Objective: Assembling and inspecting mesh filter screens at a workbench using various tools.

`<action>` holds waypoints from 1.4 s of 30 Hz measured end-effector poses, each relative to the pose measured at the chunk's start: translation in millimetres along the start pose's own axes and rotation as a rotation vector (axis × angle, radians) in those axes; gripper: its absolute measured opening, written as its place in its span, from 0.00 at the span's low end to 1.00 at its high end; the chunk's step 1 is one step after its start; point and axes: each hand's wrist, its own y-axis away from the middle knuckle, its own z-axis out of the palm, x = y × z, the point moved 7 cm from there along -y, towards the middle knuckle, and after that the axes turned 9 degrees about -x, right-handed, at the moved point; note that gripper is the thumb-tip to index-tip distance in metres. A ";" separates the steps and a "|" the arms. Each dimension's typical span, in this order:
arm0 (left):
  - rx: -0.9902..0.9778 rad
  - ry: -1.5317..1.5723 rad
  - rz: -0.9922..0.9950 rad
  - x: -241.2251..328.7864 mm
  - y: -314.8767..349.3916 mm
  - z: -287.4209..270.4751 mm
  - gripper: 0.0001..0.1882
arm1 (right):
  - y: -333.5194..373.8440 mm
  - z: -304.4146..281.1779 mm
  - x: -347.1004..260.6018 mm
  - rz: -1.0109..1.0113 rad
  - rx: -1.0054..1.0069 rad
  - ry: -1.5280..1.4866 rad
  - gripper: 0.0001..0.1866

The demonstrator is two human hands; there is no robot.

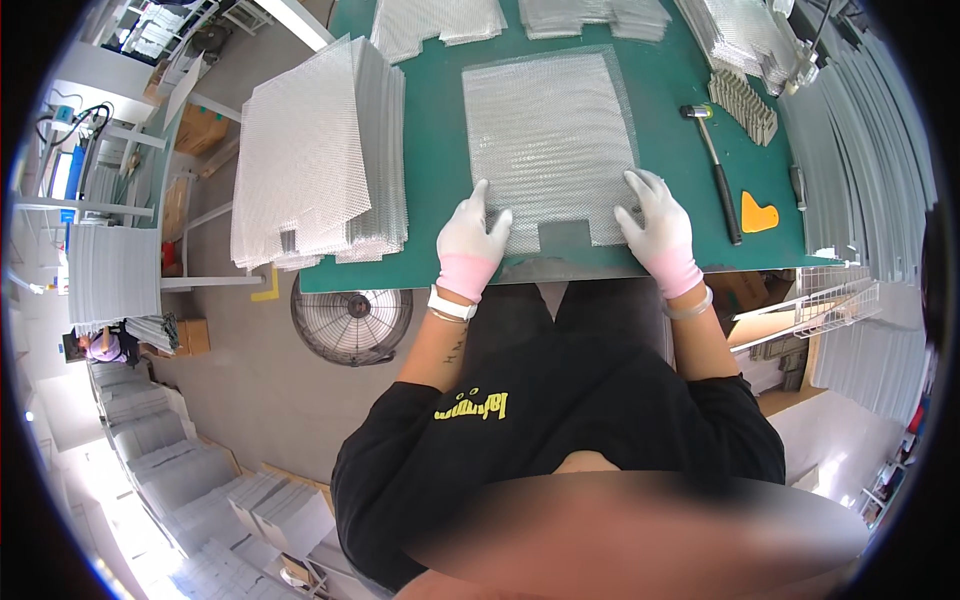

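Observation:
In front of me a stack of silvery metal mesh sheets (548, 140) lies on the green tabletop (430, 150), with a rectangular notch in its near edge. My left hand (474, 237), in a white and pink glove, touches the stack's near left corner. Its thumb and forefinger are spread apart. At the near right corner, my gloved right hand (657, 228) rests against the edge, fingers and thumb also apart. Neither hand is closed around the mesh. The undersides of both hands are hidden.
A tall pile of mesh sheets (300, 150) stands at the left. To the right lie a mallet (716, 170), a yellow scraper (759, 212) and a row of small metal pieces (743, 105). More mesh lies along the far edge. A floor fan (353, 320) stands below left.

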 end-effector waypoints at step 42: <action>0.192 0.078 0.268 1.4 13.7 -3.8 0.26 | 5.7 22.8 18.0 0.147 0.023 -0.460 0.27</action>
